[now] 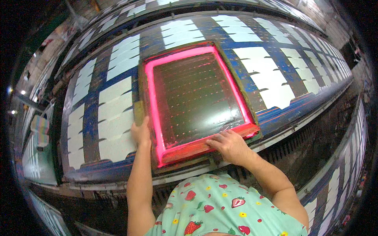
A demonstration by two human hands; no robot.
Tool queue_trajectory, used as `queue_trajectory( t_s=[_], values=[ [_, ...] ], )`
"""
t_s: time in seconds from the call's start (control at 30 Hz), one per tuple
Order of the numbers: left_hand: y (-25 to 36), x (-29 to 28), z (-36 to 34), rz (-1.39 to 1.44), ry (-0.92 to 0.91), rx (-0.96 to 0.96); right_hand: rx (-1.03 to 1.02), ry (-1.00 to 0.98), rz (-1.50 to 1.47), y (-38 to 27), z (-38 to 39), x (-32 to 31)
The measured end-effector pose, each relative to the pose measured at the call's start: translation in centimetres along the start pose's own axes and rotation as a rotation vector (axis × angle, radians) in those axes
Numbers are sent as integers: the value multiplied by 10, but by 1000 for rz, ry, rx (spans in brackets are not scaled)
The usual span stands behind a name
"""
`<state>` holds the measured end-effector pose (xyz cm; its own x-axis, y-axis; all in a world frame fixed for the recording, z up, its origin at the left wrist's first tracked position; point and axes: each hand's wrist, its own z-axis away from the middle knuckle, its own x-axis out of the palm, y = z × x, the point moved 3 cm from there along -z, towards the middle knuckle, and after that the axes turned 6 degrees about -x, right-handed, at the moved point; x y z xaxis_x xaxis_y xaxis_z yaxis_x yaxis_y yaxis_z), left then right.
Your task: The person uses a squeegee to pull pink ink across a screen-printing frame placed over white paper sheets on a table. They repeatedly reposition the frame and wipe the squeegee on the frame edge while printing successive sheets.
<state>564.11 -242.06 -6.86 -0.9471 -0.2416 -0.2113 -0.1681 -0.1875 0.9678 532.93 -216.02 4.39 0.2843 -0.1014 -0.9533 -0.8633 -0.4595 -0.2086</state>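
Observation:
A screen printing frame (248, 94) lies on a long printing table, its dark mesh (197, 94) crossed by rows of small pale dots and bordered by bright pink ink. My left hand (141, 131) grips the frame's left side, beside a small yellowish block (138, 112). At the near side, the fingers of my right hand (229, 146) curl over the ink-smeared red edge; whether a squeegee lies along it I cannot tell. White cut pieces (115, 118) lie in columns left of the frame, and more white pieces (267, 80) lie to its right.
The blue-stained table (275, 114) stretches far to the right and ends in a metal rail (291, 133) near me. Another table with white pieces (334, 188) stands at lower right. A stack of pastel-coloured items (40, 129) is at far left.

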Motion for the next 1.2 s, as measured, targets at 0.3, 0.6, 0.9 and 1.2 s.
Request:
queue_trajectory(
  t_s=[0.3,0.6,0.9,1.2],
  values=[
    [8,-2,7,-141,73,164,172,-356,38,-3,-30,-1],
    [3,-1,3,-61,54,169,176,-52,87,-27,-13,27],
    [10,-3,6,-44,16,86,98,125,172,92,-110,56],
    [2,-2,3,-32,44,6,79,131,243,249,-251,72]
  ],
)
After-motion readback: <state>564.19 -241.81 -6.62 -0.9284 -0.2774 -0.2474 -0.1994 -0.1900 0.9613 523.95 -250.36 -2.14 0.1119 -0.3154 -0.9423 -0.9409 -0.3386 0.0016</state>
